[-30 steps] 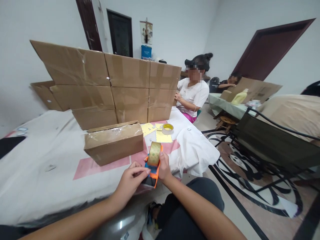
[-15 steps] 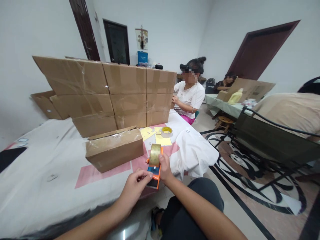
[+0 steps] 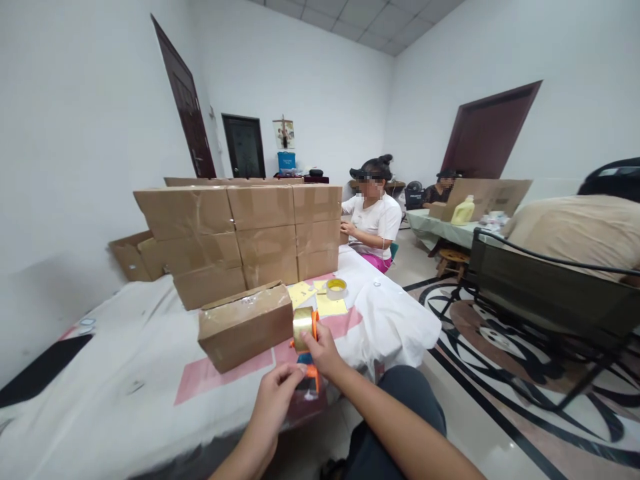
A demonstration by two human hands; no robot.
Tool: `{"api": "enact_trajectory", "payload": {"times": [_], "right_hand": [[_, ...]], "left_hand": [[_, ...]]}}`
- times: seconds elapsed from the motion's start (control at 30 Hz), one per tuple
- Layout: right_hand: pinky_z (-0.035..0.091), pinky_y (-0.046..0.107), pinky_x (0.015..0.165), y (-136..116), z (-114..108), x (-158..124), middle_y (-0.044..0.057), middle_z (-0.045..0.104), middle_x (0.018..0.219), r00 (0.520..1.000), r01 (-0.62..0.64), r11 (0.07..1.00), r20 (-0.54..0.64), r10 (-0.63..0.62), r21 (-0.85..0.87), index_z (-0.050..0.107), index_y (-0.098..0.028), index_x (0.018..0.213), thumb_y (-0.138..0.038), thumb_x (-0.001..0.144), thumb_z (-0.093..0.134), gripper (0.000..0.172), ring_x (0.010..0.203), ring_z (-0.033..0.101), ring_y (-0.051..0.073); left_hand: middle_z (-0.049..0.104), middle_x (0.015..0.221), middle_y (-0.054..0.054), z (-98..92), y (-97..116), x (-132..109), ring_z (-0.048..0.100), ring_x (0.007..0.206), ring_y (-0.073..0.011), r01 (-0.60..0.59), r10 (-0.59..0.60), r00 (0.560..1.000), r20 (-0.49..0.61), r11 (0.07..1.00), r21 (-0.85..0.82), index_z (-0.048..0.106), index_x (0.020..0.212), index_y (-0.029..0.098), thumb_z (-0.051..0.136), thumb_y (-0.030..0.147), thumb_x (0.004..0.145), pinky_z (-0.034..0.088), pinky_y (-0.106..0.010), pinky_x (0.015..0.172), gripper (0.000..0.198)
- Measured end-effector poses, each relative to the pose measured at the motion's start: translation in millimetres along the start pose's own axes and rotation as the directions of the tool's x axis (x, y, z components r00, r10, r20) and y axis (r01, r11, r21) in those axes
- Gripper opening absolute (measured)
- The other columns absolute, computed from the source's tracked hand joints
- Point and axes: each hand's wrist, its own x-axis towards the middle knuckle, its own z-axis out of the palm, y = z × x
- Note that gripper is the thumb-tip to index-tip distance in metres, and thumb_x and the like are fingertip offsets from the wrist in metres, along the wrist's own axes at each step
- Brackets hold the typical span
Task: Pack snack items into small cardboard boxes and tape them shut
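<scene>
My right hand [image 3: 323, 350] is closed around an orange tape dispenser [image 3: 306, 333] with a roll of clear-brown tape on it, held upright at the table's near edge. My left hand [image 3: 277, 397] pinches at the dispenser's lower end, where the tape strip comes off. Just left of the dispenser lies a taped cardboard box [image 3: 245, 325] on the white table cover [image 3: 130, 360]. A loose roll of tape [image 3: 337, 288] sits behind on yellow sheets [image 3: 313, 298].
A wall of stacked cardboard boxes [image 3: 250, 230] stands across the table's back. A person in a white shirt [image 3: 374, 220] sits at the far right corner; another person sits behind at a second table [image 3: 440, 227]. A dark folding chair [image 3: 545, 293] stands right.
The view has tilted upward, so everything sits lower in the picture. The dispenser has turned from facing me to edge-on beside the box. My left hand stays pinched at its lower end.
</scene>
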Motion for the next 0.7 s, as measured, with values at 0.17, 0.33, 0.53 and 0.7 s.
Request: {"api": "enact_trajectory", "payload": {"times": [0.17,0.33,0.53,0.7], "right_hand": [[0.053,0.031,0.070,3.4,10.4,2.1,0.006,0.065,0.083,0.998,0.069,0.995,-0.006,-0.070,-0.073,0.064,-0.017,0.093,-0.042,0.092,0.053,0.027,0.075,0.062,0.019],[0.051,0.033,0.075,8.3,19.5,12.8,0.009,0.064,0.091,0.973,0.228,0.935,0.080,-0.214,-0.270,0.066,-0.016,0.093,-0.039,0.091,0.052,0.026,0.082,0.059,0.022],[0.045,0.030,0.066,5.2,34.8,27.6,0.004,0.056,0.071,0.963,0.259,0.901,0.025,-0.268,-0.348,0.055,-0.019,0.069,-0.044,0.089,0.052,0.033,0.070,0.053,0.019],[0.037,0.025,0.053,-2.8,37.5,29.6,0.000,0.050,0.061,0.976,0.204,0.928,-0.014,-0.219,-0.312,0.049,-0.019,0.067,-0.048,0.089,0.052,0.037,0.057,0.046,0.014]], "left_hand": [[0.069,0.068,-0.006,-16.1,-8.4,6.4,0.060,0.073,-0.0236,-0.035,0.034,0.999,0.018,0.997,0.069,0.072,0.062,0.017,0.069,0.059,0.064,0.045,-0.032,0.070,0.042],[0.070,0.068,-0.006,-32.0,-8.7,9.0,0.060,0.074,-0.0244,-0.052,0.053,0.999,-0.005,0.997,0.064,0.071,0.060,0.017,0.069,0.056,0.065,0.045,-0.032,0.072,0.039],[0.077,0.081,-0.009,-45.3,2.5,6.0,0.066,0.085,-0.0290,-0.072,0.074,0.997,-0.027,0.996,0.052,0.077,0.072,0.016,0.067,0.053,0.068,0.048,-0.035,0.079,0.038],[0.076,0.080,-0.009,-48.3,8.8,5.5,0.066,0.080,-0.0273,-0.217,0.225,0.974,-0.038,0.964,0.153,0.077,0.072,0.018,0.066,0.053,0.072,0.049,-0.034,0.075,0.037]]}}
